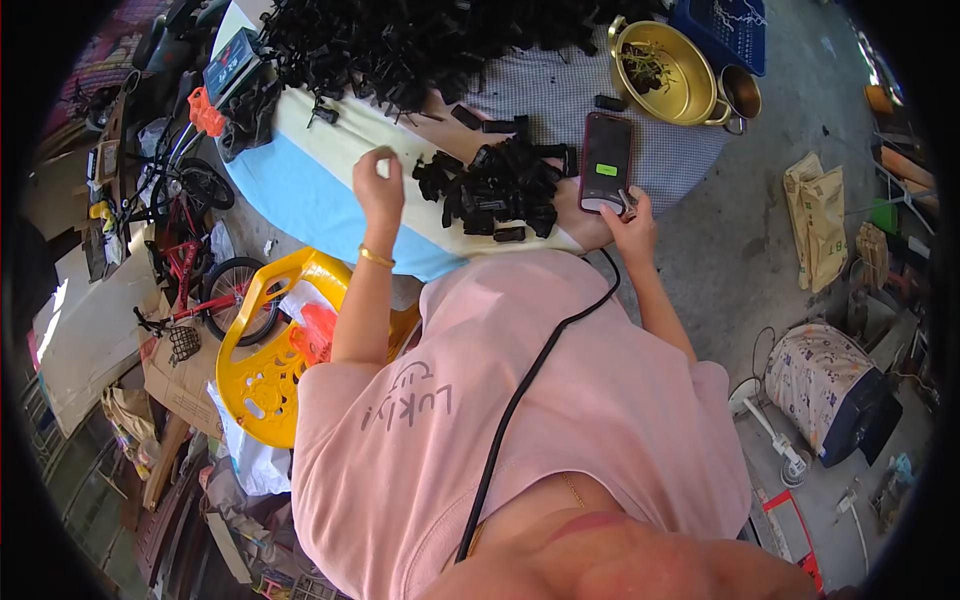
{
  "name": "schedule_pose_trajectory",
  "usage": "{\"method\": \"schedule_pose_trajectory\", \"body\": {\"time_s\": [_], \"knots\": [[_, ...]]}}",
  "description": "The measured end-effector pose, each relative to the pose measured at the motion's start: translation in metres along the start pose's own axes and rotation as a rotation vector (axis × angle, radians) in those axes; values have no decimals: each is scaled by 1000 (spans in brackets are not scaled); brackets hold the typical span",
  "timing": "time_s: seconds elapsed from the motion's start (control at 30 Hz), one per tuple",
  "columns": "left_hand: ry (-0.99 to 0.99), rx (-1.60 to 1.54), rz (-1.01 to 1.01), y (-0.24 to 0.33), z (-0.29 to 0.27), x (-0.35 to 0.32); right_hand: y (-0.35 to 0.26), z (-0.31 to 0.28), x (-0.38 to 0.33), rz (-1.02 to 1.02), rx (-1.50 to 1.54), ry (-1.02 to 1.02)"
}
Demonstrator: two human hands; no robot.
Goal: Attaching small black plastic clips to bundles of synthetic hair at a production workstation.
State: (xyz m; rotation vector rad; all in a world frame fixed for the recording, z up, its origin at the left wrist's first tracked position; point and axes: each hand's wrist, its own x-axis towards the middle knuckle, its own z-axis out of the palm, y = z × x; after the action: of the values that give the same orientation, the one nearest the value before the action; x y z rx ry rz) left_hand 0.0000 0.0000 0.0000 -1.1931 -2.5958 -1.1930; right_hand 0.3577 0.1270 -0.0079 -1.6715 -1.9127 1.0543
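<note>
Left hand (378,187), fingers curled inward, above the striped cloth (335,130), any hold indeterminable; right hand (634,228), fingers partly bent, at the lower edge of the phone (606,146), grip likewise unclear; black parts (503,190) heaped between the hands; open room on the blue band (300,188), left to its curved edge, and on checked cloth (682,150) right of the phone

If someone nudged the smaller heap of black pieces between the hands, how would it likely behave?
The smaller heap would probably shift piecemeal, since its pieces look loosely piled. Many seem stiff, given their straight, blocky outlines. Those angular shapes would likely resist rolling.
</note>
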Motion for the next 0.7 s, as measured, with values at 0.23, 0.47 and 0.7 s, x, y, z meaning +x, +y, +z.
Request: {"method": "schedule_pose_trajectory", "body": {"time_s": [0.23, 0.47, 0.7], "knots": [[86, 54, -237, -55, -36, -12, 2, -2, 2, -49, -54, 29], [-90, 181, -164, -48, -21, -32, 2, 1, 6, -58, -91, -14], [57, 422, -150, -52, -19, -58, 26, 2, 9, -136, -18, -24]]}}
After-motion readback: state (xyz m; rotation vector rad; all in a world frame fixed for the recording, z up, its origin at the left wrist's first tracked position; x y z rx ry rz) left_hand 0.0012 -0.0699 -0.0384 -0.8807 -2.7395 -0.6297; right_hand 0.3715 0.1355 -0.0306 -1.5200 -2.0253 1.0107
